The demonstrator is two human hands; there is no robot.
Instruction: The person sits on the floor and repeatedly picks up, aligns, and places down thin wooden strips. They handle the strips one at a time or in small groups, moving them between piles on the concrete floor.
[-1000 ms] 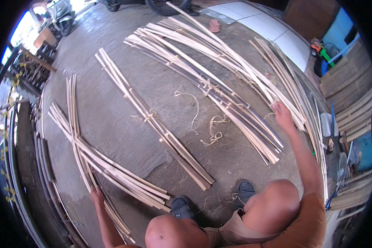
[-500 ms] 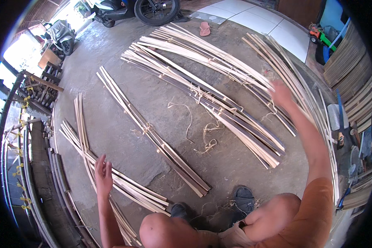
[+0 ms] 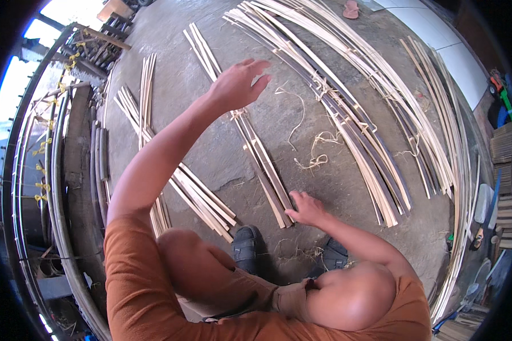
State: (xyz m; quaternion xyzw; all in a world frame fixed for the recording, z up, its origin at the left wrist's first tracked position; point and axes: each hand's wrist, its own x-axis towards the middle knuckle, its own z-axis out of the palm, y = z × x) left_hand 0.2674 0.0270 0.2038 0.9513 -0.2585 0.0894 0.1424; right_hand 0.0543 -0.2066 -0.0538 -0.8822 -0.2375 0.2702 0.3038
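Long split bamboo strips lie in bundles across the concrete floor. My left hand (image 3: 242, 85) reaches over the narrow middle bundle (image 3: 255, 145), thumb and fingers apart, and covers part of it near its tie. Close to that bundle's near end is my right hand (image 3: 308, 209), its fingers loosely parted and holding nothing; whether a fingertip touches the strips I cannot tell. To the right lies a thicker bundle (image 3: 355, 128) tied with fibre strands. Loose strands of tie fibre (image 3: 313, 162) rest on the floor between these two. Left of the middle, untied strips (image 3: 202, 193) lie crossed over others.
Further right are another tied bundle (image 3: 389, 85) and long strips (image 3: 461, 131). Bamboo poles (image 3: 60, 187) line the left side. A knife with a wooden handle (image 3: 479, 236) lies at the right. A pink sandal (image 3: 351, 9) sits far off. My sandalled feet (image 3: 246, 250) are close in front.
My left hand has come up and right over the middle bundle. My right hand has left the far right bundle and come down near the middle bundle's near end. The view has shifted.
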